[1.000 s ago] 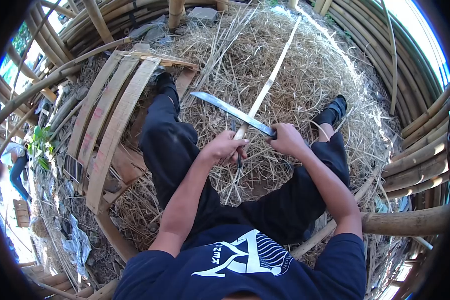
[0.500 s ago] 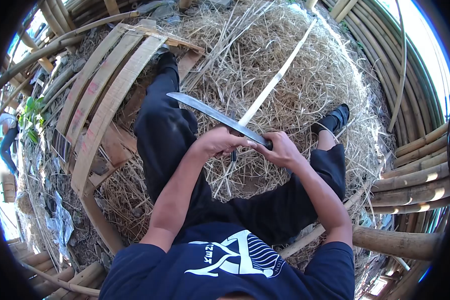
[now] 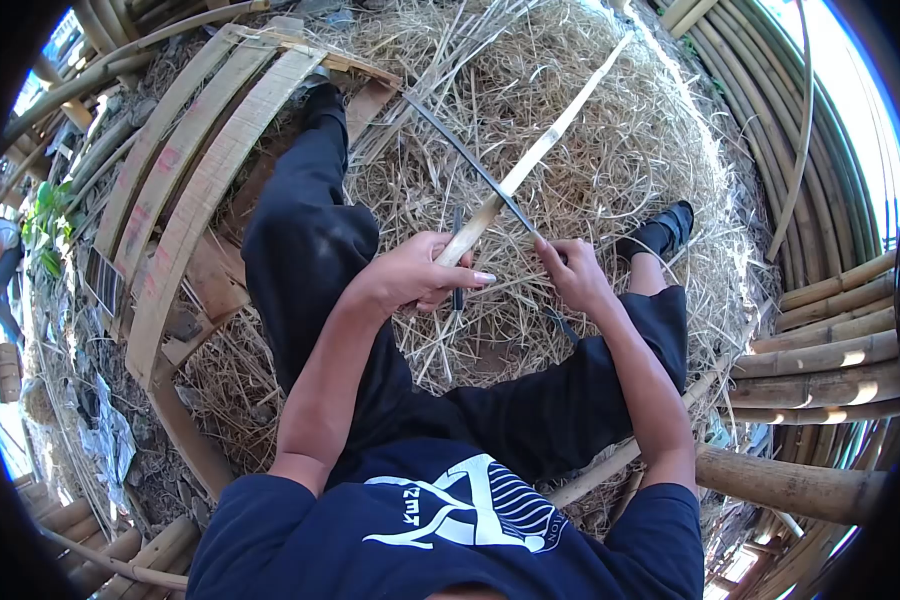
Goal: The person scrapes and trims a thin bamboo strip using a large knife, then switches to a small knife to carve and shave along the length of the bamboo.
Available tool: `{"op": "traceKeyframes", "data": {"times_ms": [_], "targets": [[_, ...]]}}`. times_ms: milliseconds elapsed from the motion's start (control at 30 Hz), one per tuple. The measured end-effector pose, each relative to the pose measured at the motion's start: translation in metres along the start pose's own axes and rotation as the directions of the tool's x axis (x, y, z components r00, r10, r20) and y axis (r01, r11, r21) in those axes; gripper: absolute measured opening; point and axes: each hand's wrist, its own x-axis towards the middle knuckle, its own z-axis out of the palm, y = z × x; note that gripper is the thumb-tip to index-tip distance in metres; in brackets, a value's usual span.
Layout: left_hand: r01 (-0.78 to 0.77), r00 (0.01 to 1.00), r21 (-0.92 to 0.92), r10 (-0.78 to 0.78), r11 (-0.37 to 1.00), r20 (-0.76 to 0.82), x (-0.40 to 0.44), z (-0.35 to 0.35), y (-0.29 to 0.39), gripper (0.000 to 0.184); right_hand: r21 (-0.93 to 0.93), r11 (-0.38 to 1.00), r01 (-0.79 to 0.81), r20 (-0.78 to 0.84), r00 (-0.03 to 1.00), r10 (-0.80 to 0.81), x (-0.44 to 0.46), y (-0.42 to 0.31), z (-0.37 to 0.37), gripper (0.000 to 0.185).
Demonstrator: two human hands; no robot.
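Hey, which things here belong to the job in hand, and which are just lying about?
In the job:
- machete, in the right hand
- pale bamboo strip, in the left hand

Apparently just lying about:
- slatted wooden panel
- crumpled plastic sheet
- loose straw-like litter

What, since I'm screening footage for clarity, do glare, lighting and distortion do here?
Head view: the bamboo poles at right look bowed by the lens and the corners go black; glare whites out the upper right edge; sunlight brightens the straw, while the black trousers lose detail; the left hand and right hand look fairly sharp, the blade a thin dark line.
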Motion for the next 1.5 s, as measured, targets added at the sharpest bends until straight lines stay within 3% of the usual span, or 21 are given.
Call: {"op": "traceKeyframes", "data": {"times_ms": [100,133,233,400,567,900,933,1033,1300,1367,1400,1500], "targets": [[0.018,1.000,0.021,-0.018,1.000,-0.013,0.001,0.000,-0.001,0.030,-0.007,0.999,0.046,0.122,0.991,-0.045,-0.008,-0.004,0.011,0.054],[-0.016,1.000,0.059,0.016,0.998,0.002,0.001,0.000,-0.002,0.029,-0.007,0.986,0.165,0.131,0.978,-0.163,-0.011,-0.006,0.015,0.050],[-0.057,0.998,0.079,0.060,0.995,-0.029,-0.004,0.004,0.000,0.028,0.004,0.978,0.209,0.153,0.966,-0.207,-0.009,-0.005,0.013,0.050],[0.043,0.998,0.103,-0.037,0.994,-0.059,0.004,-0.001,-0.007,0.027,-0.086,0.990,0.114,0.091,0.990,-0.106,-0.002,0.017,0.006,0.057],[0.033,0.998,0.114,-0.027,0.993,-0.060,0.004,0.002,-0.007,0.028,-0.122,0.987,0.102,0.057,0.994,-0.095,-0.001,0.013,0.000,0.058],[0.002,0.999,0.144,0.005,0.990,-0.042,0.003,0.001,-0.011,0.029,-0.199,0.968,0.153,0.093,0.986,-0.137,0.005,0.018,-0.003,0.059],[-0.006,0.999,0.150,0.012,0.989,-0.041,0.003,-0.001,-0.008,0.029,-0.194,0.947,0.254,0.026,0.967,-0.254,0.009,0.029,0.001,0.060],[0.020,0.997,0.167,-0.009,0.986,-0.071,-0.001,0.001,-0.009,0.029,-0.187,0.963,0.196,0.063,0.980,-0.187,0.011,0.032,0.002,0.062],[0.043,0.998,0.147,-0.037,0.988,-0.049,-0.014,-0.005,-0.013,0.027,-0.281,0.924,0.257,0.040,0.966,-0.256,0.018,0.033,-0.001,0.063],[0.044,0.998,0.137,-0.039,0.990,-0.039,-0.024,-0.007,-0.018,0.027,-0.304,0.921,0.245,0.109,0.969,-0.221,0.014,0.028,-0.001,0.063],[0.029,0.999,0.123,-0.026,0.992,-0.030,-0.029,-0.007,-0.017,0.026,-0.305,0.896,0.324,0.054,0.945,-0.323,0.013,0.030,0.000,0.064],[0.058,0.996,0.098,-0.052,0.994,-0.068,-0.054,0.003,-0.013,0.025,-0.399,0.869,0.292,0.111,0.956,-0.271,0.012,0.035,-0.003,0.064]]}}
